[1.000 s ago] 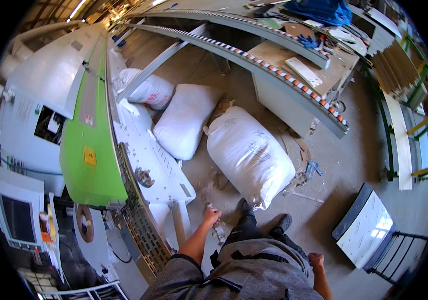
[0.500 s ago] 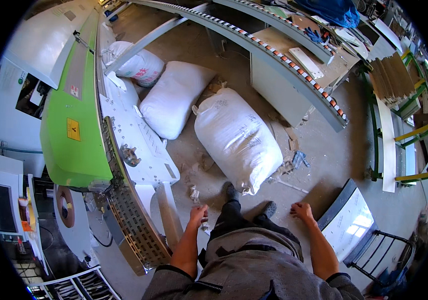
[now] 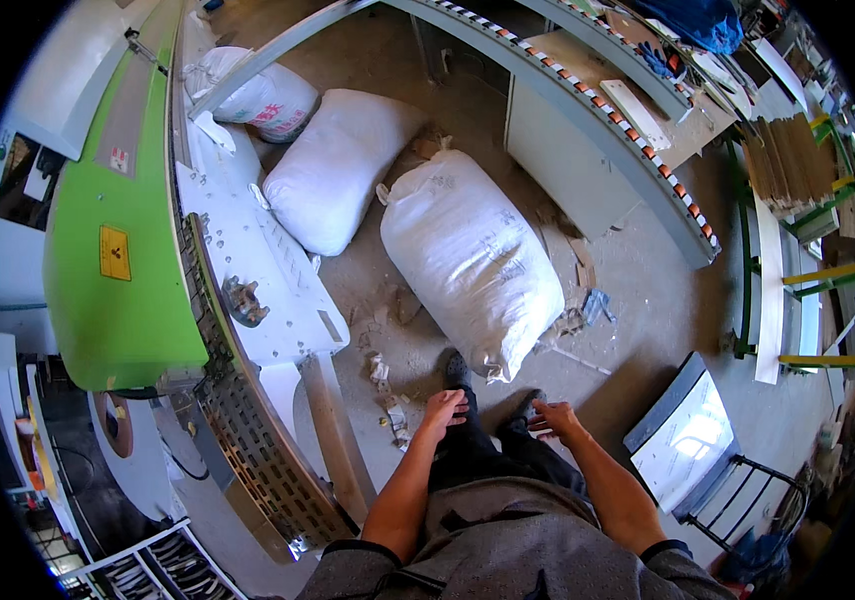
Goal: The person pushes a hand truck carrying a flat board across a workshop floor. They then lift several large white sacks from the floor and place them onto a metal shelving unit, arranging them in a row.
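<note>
A full white woven sack (image 3: 473,255) lies on the floor just ahead of my feet, its gathered near end pointing towards me. My left hand (image 3: 444,410) hangs in the air short of that end, fingers loosely bent and apart, holding nothing. To the right, my right hand (image 3: 554,419) is also empty, with its fingers spread. Neither hand touches the sack. Behind it to the left lies a second plump white sack (image 3: 340,170). A third sack (image 3: 266,97), with reddish print, leans farther back beside the machine.
A green and white machine (image 3: 123,290) with a perforated metal track (image 3: 268,445) runs along my left. A grey roller frame (image 3: 588,105) crosses the far side. At right are a tilted white panel (image 3: 686,435) and a green-yellow rack (image 3: 816,278). Scraps (image 3: 395,412) litter the floor.
Both hands have come inward and closer together in front of my legs, and their fingers have loosened. The view has shifted slightly; the sacks lie as before.
</note>
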The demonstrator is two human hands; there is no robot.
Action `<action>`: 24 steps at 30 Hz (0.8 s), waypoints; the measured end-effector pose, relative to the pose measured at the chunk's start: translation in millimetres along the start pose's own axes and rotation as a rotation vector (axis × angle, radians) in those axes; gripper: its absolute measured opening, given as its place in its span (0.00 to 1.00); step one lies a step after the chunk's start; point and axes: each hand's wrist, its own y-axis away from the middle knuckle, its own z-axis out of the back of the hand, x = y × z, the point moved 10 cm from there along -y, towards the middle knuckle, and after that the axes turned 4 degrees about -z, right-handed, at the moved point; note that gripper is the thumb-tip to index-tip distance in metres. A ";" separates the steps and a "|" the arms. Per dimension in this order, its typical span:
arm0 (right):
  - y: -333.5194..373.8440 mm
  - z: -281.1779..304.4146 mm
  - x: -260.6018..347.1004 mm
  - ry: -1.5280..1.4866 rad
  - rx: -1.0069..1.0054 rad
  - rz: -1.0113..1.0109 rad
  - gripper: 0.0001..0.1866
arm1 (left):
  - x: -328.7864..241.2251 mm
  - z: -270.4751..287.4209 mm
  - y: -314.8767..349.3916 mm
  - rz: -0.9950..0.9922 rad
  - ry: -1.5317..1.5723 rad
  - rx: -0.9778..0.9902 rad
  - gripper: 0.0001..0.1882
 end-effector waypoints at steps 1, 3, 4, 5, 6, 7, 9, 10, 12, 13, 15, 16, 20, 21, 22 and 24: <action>4.9 0.0 0.8 -0.009 -0.001 -0.001 0.27 | 8.2 9.5 -4.5 0.015 0.021 -0.002 0.19; 4.9 4.0 2.0 -0.019 -0.011 0.008 0.27 | 18.1 30.7 -8.3 0.054 0.044 -0.025 0.20; 4.5 8.2 -0.2 -0.030 -0.028 0.016 0.27 | 18.5 41.5 -9.6 0.083 0.038 -0.039 0.20; 2.9 11.4 -2.6 -0.037 -0.040 0.023 0.26 | 17.9 56.0 -9.5 0.100 0.027 -0.095 0.19; 1.6 15.3 -6.9 -0.063 -0.045 0.019 0.26 | 17.4 65.2 -12.0 0.113 0.020 -0.102 0.18; -1.2 16.1 -10.7 -0.088 -0.044 0.015 0.27 | 12.0 74.0 -13.9 0.111 -0.012 -0.102 0.18; -4.2 19.8 -22.9 -0.137 -0.044 -0.001 0.25 | 7.8 80.8 -19.6 0.122 -0.084 -0.106 0.17; -4.3 20.7 -28.5 -0.152 -0.062 -0.005 0.24 | 1.9 82.3 -23.8 0.130 -0.121 -0.116 0.17; -2.5 23.2 -42.4 -0.187 -0.100 -0.013 0.23 | -8.1 82.7 -29.3 0.133 -0.214 -0.123 0.17; 0.8 24.7 -49.2 -0.210 -0.101 0.011 0.22 | -10.6 83.5 -35.7 0.127 -0.267 -0.120 0.17; 6.2 30.6 -68.9 -0.247 -0.101 0.069 0.19 | -15.4 85.3 -46.9 0.110 -0.380 -0.113 0.16; 8.7 38.2 -81.4 -0.210 -0.129 0.067 0.18 | -17.5 86.9 -50.8 0.099 -0.444 -0.110 0.16; 33.5 80.8 -144.3 -0.205 -0.248 0.029 0.17 | -32.5 77.4 -49.4 0.079 -0.614 -0.115 0.16; 42.1 91.8 -162.2 -0.291 -0.288 0.034 0.16 | -36.2 72.8 -48.1 0.069 -0.647 -0.096 0.16; 49.6 103.1 -183.9 -0.374 -0.326 0.038 0.14 | -38.1 69.2 -46.0 0.077 -0.667 -0.096 0.16; 61.9 120.1 -223.0 -0.388 -0.374 -0.014 0.14 | -40.4 63.9 -43.3 0.093 -0.707 -0.100 0.16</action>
